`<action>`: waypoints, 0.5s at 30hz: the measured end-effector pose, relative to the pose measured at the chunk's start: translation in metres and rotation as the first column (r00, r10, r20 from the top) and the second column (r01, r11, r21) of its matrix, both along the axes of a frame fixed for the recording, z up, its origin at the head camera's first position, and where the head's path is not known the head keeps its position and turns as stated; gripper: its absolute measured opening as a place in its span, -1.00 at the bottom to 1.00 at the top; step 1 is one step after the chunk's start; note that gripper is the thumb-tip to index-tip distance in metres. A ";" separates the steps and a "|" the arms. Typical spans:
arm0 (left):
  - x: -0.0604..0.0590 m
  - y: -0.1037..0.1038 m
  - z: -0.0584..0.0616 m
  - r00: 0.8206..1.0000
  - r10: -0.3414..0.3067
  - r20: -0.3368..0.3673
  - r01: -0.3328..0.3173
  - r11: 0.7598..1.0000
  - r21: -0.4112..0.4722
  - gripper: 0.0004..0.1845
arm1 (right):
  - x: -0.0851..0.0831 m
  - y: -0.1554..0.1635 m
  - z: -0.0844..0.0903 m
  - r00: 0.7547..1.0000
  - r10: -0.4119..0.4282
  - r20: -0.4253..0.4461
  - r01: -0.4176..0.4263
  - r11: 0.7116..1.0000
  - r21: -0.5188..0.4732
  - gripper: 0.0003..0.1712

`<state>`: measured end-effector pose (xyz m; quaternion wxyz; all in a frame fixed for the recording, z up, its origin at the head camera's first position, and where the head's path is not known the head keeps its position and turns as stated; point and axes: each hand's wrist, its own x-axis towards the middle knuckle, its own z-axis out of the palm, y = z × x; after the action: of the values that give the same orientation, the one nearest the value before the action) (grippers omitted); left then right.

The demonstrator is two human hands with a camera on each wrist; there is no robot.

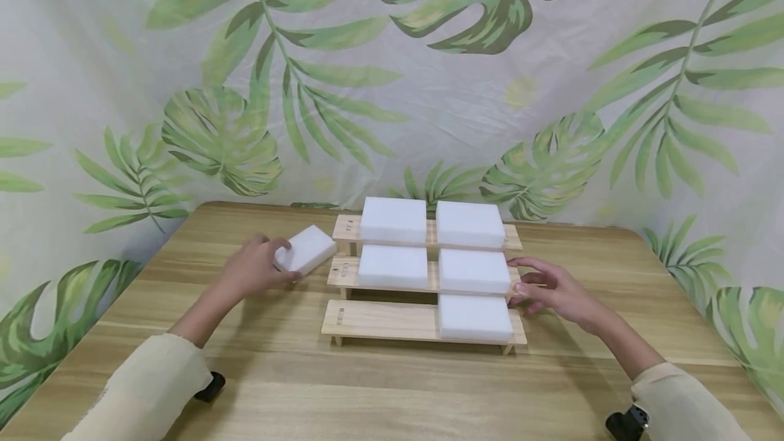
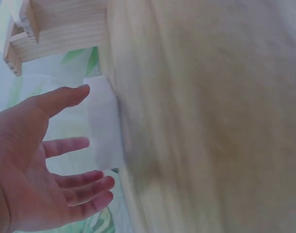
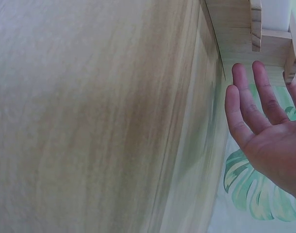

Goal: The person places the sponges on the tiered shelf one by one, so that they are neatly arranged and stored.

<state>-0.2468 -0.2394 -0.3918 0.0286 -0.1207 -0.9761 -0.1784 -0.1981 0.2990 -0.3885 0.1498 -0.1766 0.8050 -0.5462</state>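
A three-step wooden rack [image 1: 373, 322] stands mid-table. Two white foam blocks [image 1: 392, 220] lie on its top step and two [image 1: 392, 265] on the middle one. One block [image 1: 474, 316] lies on the right of the bottom step. A loose white block [image 1: 308, 248] lies on the table left of the rack. My left hand [image 1: 283, 260] reaches it with fingers spread. In the left wrist view the thumb tip meets the block [image 2: 103, 127] while the hand [image 2: 90, 136] stays open. My right hand [image 1: 520, 284] hovers at the rack's right end, its fingers [image 3: 250, 97] straight, holding nothing.
The wooden table [image 1: 392, 393] reaches to a leaf-print curtain [image 1: 392, 87] that closes off the back and sides. Black wrist mounts [image 1: 211, 386] show near both sleeves at the front edge. The left half of the bottom step carries no block.
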 end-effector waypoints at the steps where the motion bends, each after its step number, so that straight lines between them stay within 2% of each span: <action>1: 0.001 -0.001 -0.001 1.000 0.002 0.017 -0.002 1.000 0.001 -0.29 | 0.000 0.000 0.000 1.000 0.000 -0.001 0.000 1.000 0.001 -0.34; 4: 0.002 -0.004 -0.003 0.999 0.004 0.034 -0.004 1.000 0.015 -0.33 | 0.000 0.000 -0.001 1.000 -0.002 -0.004 0.002 1.000 0.003 -0.34; 8: 0.005 -0.010 0.001 1.000 -0.001 -0.002 0.001 0.999 0.054 -0.36 | 0.000 0.000 -0.001 1.000 0.000 -0.008 0.000 1.000 0.001 -0.35; 11: 0.011 -0.017 0.009 0.999 -0.038 -0.011 0.039 0.990 0.134 -0.35 | 0.000 0.000 -0.001 1.000 0.003 -0.011 -0.003 1.000 0.001 -0.35; 15: 0.022 -0.030 0.026 0.994 -0.104 -0.014 0.105 0.963 0.247 -0.40 | -0.001 0.001 -0.001 1.000 0.003 -0.010 -0.003 1.000 0.000 -0.35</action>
<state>-0.2250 -0.2694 -0.3656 0.0343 -0.1676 -0.9384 -0.3002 -0.1991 0.2996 -0.3894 0.1467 -0.1804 0.8053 -0.5453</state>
